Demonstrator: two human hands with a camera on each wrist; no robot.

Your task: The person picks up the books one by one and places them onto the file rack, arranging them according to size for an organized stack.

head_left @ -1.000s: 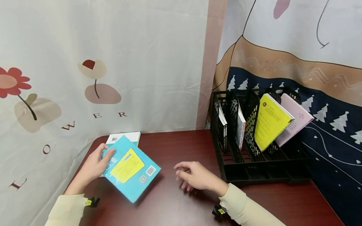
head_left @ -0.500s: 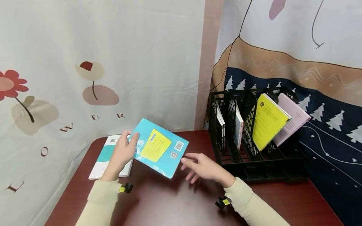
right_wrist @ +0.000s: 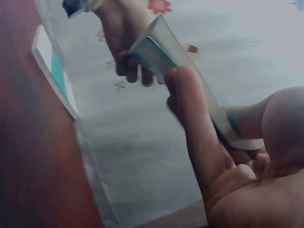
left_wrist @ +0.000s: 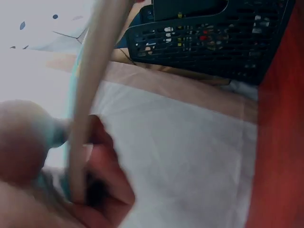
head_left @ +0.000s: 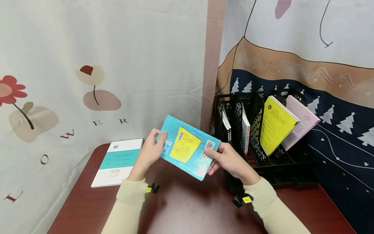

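Observation:
A blue book [head_left: 170, 128] with a yellow panel and a barcode on its cover is held above the table, tilted. My left hand [head_left: 151, 148] pinches its left end, thumb on the cover. At the opposite end my right hand [head_left: 229, 159] grips the lower right corner, its thumb beside the barcode. Seen edge-on in the left wrist view, the book's pages [left_wrist: 92, 76] pass between thumb and curled fingers. In the right wrist view the fingers [right_wrist: 194, 104] lie along the book's underside.
A white and teal book [head_left: 118, 159] lies flat at the table's left. To the right stands a black file rack [head_left: 254, 169] holding several books, among them a yellow book [head_left: 276, 126] and a pink book [head_left: 301, 120], both leaning. A curtain [head_left: 157, 65] hangs behind the table [head_left: 181, 208].
My left hand has carried the blue book rightward and up, off the white and teal book. My right hand, free one second ago, has taken hold of its right corner.

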